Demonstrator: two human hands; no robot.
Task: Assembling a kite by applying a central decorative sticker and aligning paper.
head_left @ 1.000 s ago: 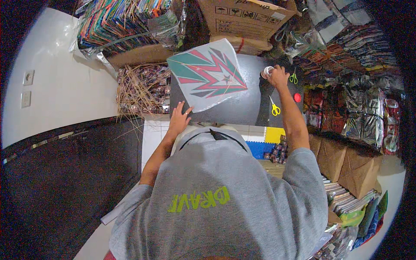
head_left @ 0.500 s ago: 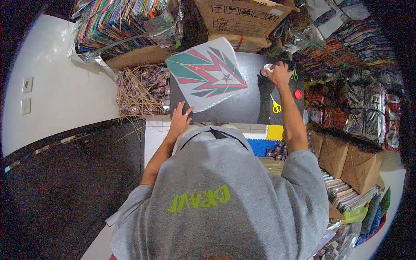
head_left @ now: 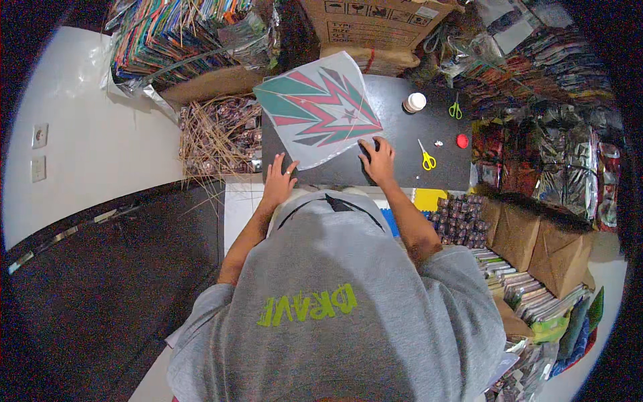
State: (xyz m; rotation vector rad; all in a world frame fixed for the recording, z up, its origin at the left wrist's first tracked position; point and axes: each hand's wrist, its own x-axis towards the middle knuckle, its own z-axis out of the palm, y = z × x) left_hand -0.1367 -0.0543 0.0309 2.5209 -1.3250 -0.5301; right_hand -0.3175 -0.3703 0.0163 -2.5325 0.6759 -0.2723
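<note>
A square paper kite, white with green, red and dark pointed shapes and a star, lies turned at an angle on the dark table. Thin sticks cross its face. My left hand rests with spread fingers at the kite's near left corner, fingertips at its edge. Beside the near right edge is my right hand, fingers bent and apart, with nothing visible in them. Whether its fingertips touch the paper is hard to tell.
On the table's right stand a white jar, yellow scissors, green-handled scissors and a red lid. Bundled thin sticks lie left of the table. A cardboard box and stacked colourful sheets border the far side.
My right hand has let go of the white jar and moved left and nearer, to the kite's edge. The jar stays upright on the table. My left hand has barely moved.
</note>
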